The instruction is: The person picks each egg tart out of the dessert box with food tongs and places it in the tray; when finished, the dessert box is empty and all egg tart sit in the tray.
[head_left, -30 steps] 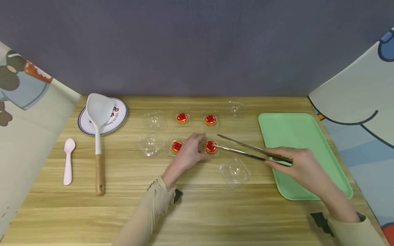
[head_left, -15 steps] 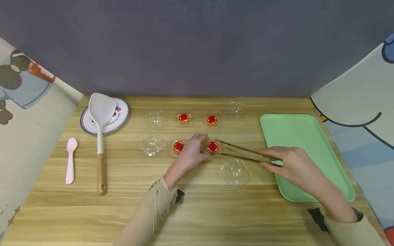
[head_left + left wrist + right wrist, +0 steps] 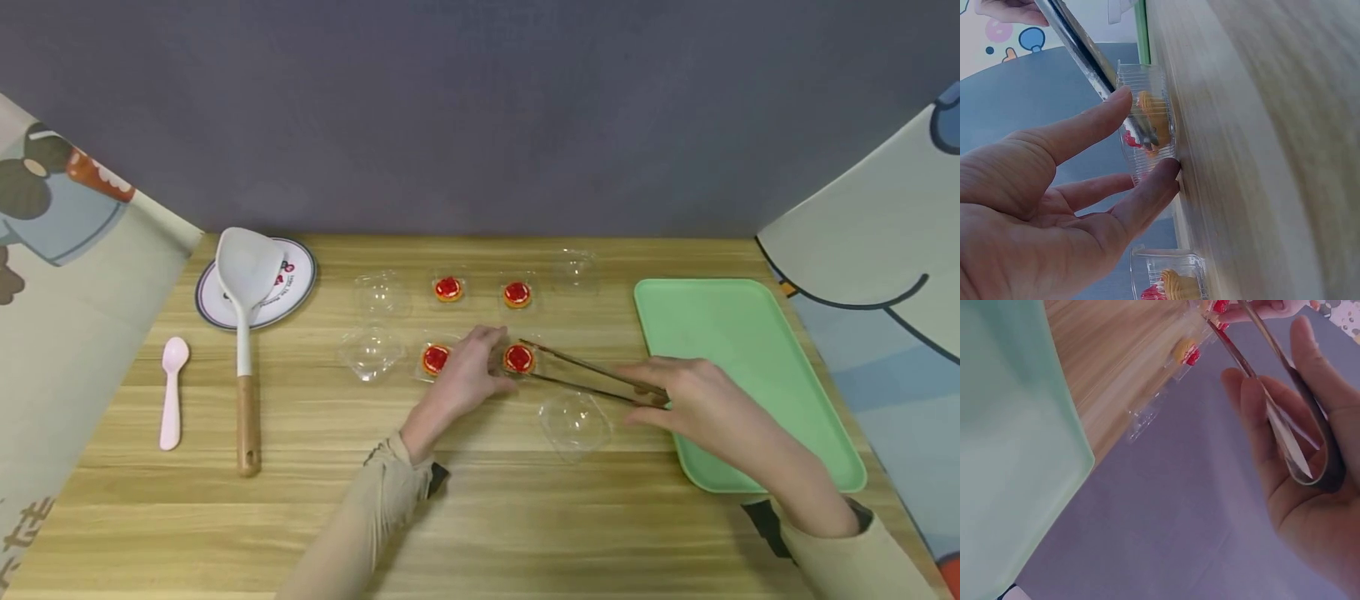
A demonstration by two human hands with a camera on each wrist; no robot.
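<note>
My left hand (image 3: 468, 371) holds a clear plastic box (image 3: 1141, 75) at its sides, with the thumb on one side and fingers on the other. Inside that box sits a small tart (image 3: 519, 359) with a red top and a yellow-orange base. My right hand (image 3: 693, 400) grips metal tongs (image 3: 592, 367) near their bent end. The tong tips lie on either side of the tart in the head view; in the left wrist view one tip is against it. Another boxed tart (image 3: 435, 359) is partly hidden behind the left hand.
Two more boxed tarts, a left one (image 3: 448, 289) and a right one (image 3: 517, 293), stand farther back. Loose clear lids (image 3: 576, 423) lie around them. A green tray (image 3: 731, 333) is at right. At left are a plate (image 3: 296, 287), a white turner (image 3: 247, 262) and a pink spoon (image 3: 172, 400).
My right hand has moved left with the tongs, whose lower tip went from on top of the tart to its near side. My left hand has stayed at the box.
</note>
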